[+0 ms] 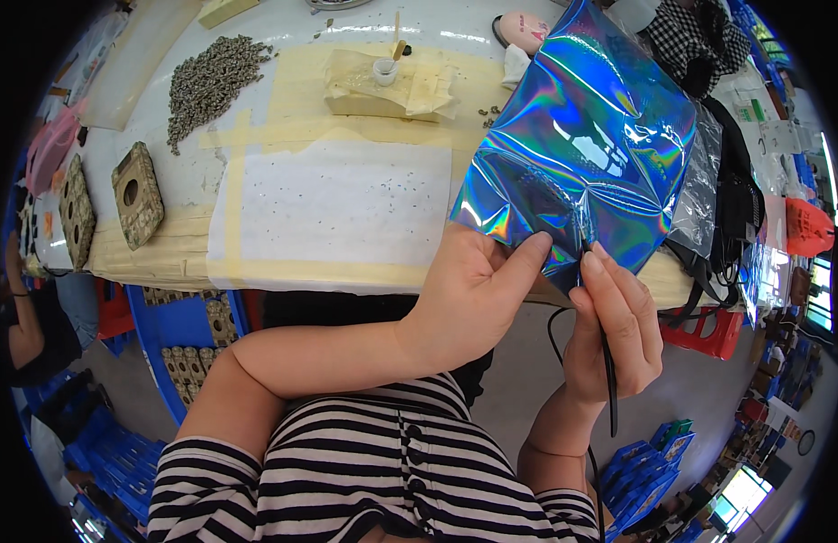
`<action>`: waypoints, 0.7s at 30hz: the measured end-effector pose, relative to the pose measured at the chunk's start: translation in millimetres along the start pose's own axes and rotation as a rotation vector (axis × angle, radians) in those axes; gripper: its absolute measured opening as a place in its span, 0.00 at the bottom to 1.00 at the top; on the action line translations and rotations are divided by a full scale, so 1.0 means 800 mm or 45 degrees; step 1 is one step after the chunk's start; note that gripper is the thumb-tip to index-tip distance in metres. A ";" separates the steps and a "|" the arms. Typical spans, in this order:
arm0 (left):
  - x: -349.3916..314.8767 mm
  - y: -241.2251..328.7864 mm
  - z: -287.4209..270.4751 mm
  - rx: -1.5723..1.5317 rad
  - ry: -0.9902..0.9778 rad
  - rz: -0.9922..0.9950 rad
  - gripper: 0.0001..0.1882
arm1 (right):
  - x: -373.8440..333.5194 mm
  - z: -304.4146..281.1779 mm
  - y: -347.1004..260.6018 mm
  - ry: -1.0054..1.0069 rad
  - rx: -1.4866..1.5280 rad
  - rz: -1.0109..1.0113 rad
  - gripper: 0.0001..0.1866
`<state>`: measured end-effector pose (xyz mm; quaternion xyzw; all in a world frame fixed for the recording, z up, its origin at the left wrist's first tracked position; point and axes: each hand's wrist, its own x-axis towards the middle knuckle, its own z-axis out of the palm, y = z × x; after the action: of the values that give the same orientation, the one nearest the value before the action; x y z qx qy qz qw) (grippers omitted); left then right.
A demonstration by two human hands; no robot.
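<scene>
A shiny blue holographic sheet (pixel 609 100) is held up over the right side of the table, its surface creased near the lower corner. My left hand (pixel 478 285) grips its lower left edge between thumb and fingers. Close beside it, my right hand (pixel 618 326) is closed around slim black tweezers (pixel 610 376), whose tip meets the creased part of the sheet. Whether the tip pinches anything is too small to tell. On the table to the left lies white paper (pixel 346 244) with tiny specks scattered on it, taped along its edges.
A pile of small grey-brown pieces (pixel 215 81) lies at the back left, near two camouflage-patterned plates with round holes (pixel 140 195). A small clear cup (pixel 385 71) stands on a yellowish block (pixel 383 104). Black straps (pixel 740 181) hang at right. Below is a blue tray (pixel 161 339).
</scene>
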<state>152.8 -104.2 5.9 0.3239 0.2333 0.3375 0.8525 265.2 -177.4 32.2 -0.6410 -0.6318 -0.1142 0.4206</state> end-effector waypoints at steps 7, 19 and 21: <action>0.003 0.003 -0.017 0.227 -0.155 0.019 0.08 | 0.034 0.007 -0.023 -0.295 0.014 -0.135 0.14; 0.006 -0.003 -0.021 0.448 -0.179 0.353 0.24 | 0.106 0.072 -0.027 -0.686 0.071 -0.182 0.09; 0.007 -0.005 -0.023 0.360 -0.237 0.273 0.26 | 0.106 0.076 -0.026 -0.659 0.043 -0.232 0.07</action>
<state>147.1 -95.0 -10.6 0.4932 0.1626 0.3587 0.7757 238.2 -78.4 60.3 -0.5822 -0.7752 0.0265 0.2436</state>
